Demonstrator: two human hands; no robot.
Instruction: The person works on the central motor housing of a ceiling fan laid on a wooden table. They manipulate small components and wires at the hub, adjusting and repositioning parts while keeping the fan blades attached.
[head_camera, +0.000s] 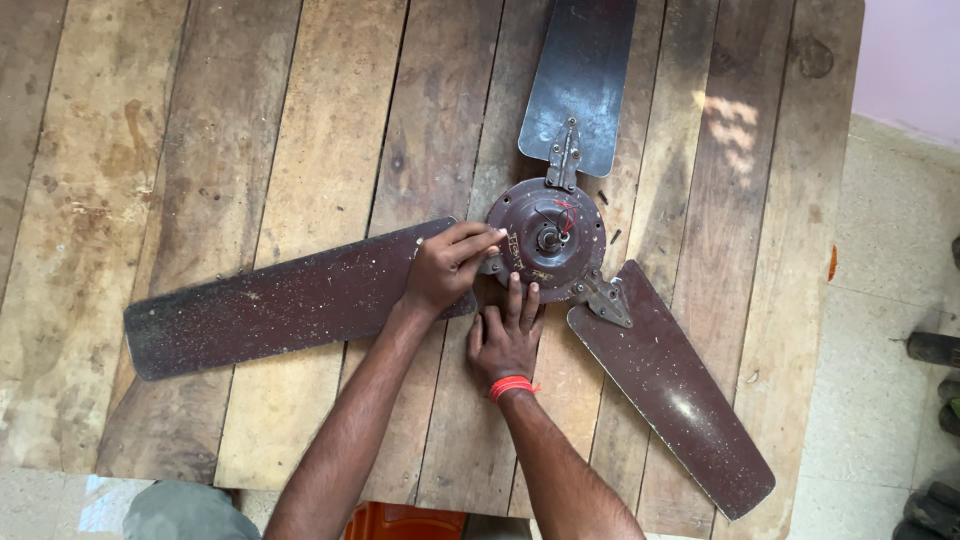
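One dusty brown three-bladed metal ceiling fan (548, 238) lies flat near the middle of the worn wooden plank surface (250, 120), its round motor hub facing up. Three blades, counted: one long blade (280, 300) runs left and slightly toward the person, one (582, 70) points straight away past the far edge, one (670, 385) slants to the right and toward the person. Two hands are at the hub. The left hand (445, 270) rests on the root of the left blade, its grip pinched, fingertips pressing at the hub's left rim. The right hand (505, 340), with one red thread band (512, 386) on the wrist, lies flat just below the hub, fingers spread loosely, touching its near rim and clasping nothing. Pale tiled floor (880, 300) shows to the right.
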